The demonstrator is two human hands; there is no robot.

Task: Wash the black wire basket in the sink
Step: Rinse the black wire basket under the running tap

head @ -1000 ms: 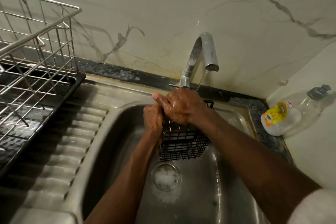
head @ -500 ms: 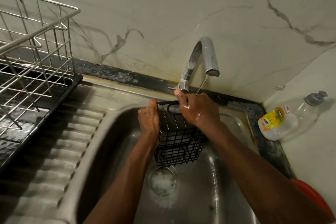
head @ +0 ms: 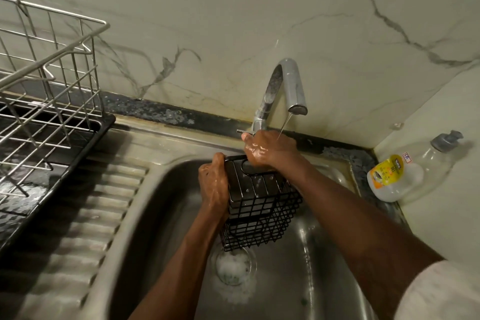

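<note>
the left hand (head: 214,187) is gripping the left side of the black wire basket (head: 262,208), fingers curled over its top edge. the right hand (head: 270,152), wet and shiny, is curling over the far rim by the handle slot, right under the thin stream (head: 284,125) running from the tap (head: 288,86). between them the basket is hanging tilted inside the sink (head: 161,215), above the foamy drain (head: 235,265) and seemingly not touching the bottom.

the basket is looking light and stiff, a rigid grid that is not going to bend or break under a firm squeeze. the coated wire is probably going slick with water and soap, so the thicker top rim and the handle slot are looking like the safest places to hold, with fingers hooked through the mesh for turning it.

a clear soap bottle (head: 405,176) is sitting on the bench in the right corner, and a steel dish rack (head: 52,86) is standing to the left of the sink.
</note>
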